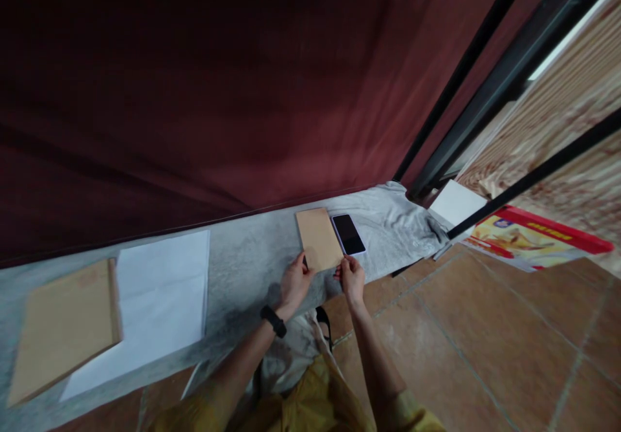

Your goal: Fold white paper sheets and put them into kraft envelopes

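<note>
A flat rectangular piece of brown kraft paper [319, 235] lies on the cloth-covered bench in front of me; I cannot tell if it is a sheet or an envelope. At its near left corner, my left hand [295, 284], with a black band on the wrist, has closed fingers on the edge. A small dark spot shows by those fingertips, too small to name. My right hand [353, 278] pinches the near right corner between thumb and fingers. Just right of the paper, a phone [348, 234] with a dark screen and pale edge lies face up, close to my right hand.
Grey cloth [242, 264] covers the narrow bench, rumpled at its right end. Farther left, a stack of brown kraft paper [68, 322] partly overlaps white sheets [165, 290]. A dark red curtain [218, 108] hangs behind. Black poles, a white box [457, 204] and a red-yellow printed box [538, 238] stand right.
</note>
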The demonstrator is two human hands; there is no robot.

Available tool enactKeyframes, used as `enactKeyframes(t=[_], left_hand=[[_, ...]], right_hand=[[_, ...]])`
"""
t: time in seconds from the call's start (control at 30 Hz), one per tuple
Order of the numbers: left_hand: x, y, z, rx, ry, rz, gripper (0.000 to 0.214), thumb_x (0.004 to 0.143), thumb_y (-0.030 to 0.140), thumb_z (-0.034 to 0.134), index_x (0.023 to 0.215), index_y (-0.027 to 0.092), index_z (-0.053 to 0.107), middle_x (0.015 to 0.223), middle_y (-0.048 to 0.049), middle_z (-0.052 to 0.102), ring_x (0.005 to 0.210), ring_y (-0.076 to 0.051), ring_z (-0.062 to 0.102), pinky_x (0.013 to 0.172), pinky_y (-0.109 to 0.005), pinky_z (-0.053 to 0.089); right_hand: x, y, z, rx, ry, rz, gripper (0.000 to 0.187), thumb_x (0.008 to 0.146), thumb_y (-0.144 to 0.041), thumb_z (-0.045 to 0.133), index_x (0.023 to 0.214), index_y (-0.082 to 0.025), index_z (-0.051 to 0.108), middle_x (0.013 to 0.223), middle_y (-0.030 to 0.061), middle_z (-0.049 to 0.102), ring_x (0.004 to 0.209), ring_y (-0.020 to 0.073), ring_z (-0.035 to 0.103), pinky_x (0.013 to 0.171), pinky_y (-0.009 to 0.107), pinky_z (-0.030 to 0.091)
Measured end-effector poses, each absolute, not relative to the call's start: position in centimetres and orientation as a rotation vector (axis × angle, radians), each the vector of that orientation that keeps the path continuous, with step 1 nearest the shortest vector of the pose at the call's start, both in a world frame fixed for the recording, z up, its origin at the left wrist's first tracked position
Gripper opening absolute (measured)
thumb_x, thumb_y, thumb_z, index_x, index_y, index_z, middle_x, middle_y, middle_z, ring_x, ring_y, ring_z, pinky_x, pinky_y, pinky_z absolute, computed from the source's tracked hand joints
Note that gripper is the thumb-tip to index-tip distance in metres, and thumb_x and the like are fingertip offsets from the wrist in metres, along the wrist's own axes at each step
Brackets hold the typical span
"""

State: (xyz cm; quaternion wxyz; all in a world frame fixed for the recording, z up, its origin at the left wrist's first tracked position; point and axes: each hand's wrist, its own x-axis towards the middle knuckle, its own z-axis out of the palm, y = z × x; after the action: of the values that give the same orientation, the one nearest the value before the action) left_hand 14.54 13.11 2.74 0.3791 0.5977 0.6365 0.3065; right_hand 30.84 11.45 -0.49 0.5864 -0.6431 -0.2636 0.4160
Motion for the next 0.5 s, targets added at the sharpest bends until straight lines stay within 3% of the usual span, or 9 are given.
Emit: enactKeyframes(t=[0.17, 0.5], left_hand=[[14.5, 12.3, 2.2, 1.675, 1.647, 0.732, 0.043, 0.083, 0.012, 0.065, 0.126, 0.020, 0.068, 0.088, -0.0056, 0.070, 0.077, -0.018, 0.063, 0.070, -0.026, 0.042], [14.5, 11.9, 3.0, 1.982, 1.711, 0.409, 0.040, 0.095, 0.016, 0.056, 0.135, 0.020, 0.062, 0.119, -0.0097, 0.070, 0.101, -0.018, 0.068, 0.086, -0.026, 0.050]], right_hand=[[30.8, 11.2, -0.2, -1.530, -0.661, 0.939, 0.045, 0.081, -0.047, 0.058, 0.111, -0.014, 0.064, 0.068, -0.0025, 0.063, 0.056, 0.0148, 0.062, 0.052, 0.026, 0.055], [30.8, 11.1, -0.1, -1.539, -0.708, 0.901, 0.037, 0.083, -0.044, 0.056, 0.105, -0.016, 0.065, 0.066, -0.0037, 0.062, 0.054, 0.0140, 0.062, 0.054, 0.025, 0.055]])
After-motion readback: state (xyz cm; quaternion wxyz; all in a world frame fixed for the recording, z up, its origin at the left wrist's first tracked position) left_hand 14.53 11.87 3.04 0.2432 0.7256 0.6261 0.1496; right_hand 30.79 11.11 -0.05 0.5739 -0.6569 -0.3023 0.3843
